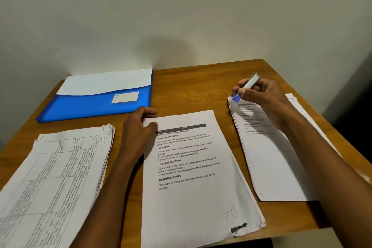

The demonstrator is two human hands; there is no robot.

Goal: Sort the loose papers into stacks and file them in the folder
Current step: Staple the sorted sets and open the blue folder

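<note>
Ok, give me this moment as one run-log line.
left hand: pinches middle stack top corner | right hand: holds stapler over right stack | left stack: untouched | folder: on table, not yet filled

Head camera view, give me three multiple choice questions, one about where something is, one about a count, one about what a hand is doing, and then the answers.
1. Where does the blue folder lie?
A. at the table's far left, by the wall
B. under the middle stack
C. in the right hand

2. How many paper stacks lie on the table, apart from the folder?
A. one
B. three
C. five

3. What is the right hand doing?
A. resting flat on the table
B. holding a stapler above the right stack
C. gripping the folder

Answers: 1 A, the folder sits at the far left near the wall. 2 B, there is a left stack, a middle stack and a right stack. 3 B, its fingers curl round a small stapler; the left hand pinches the middle stack's top corner.
</note>
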